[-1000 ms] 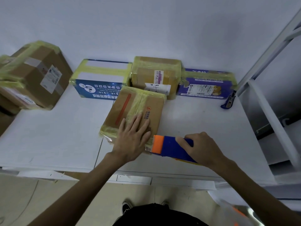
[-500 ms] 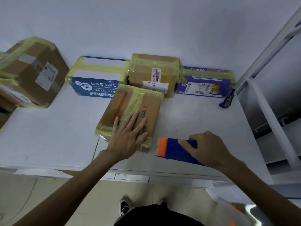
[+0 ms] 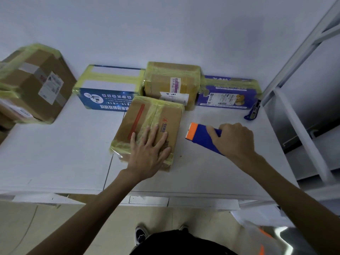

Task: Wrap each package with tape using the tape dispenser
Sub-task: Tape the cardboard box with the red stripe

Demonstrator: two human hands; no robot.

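White surface (image 3: 55, 153) by the wall (image 3: 165, 24) bore the taped package (image 3: 171, 122) at our 12 o'clock, where we laid our left grip (image 3: 147, 155) open and flat to pin it, while our right grip (image 3: 235, 142) curled round the tape dispenser (image 3: 200, 138) at the package's 3 o'clock, apart, likely between strips.

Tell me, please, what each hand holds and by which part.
The right hand holds the blue tape dispenser by its rear end, opposite the orange tip. The left hand holds nothing; it lies flat on the brown package.
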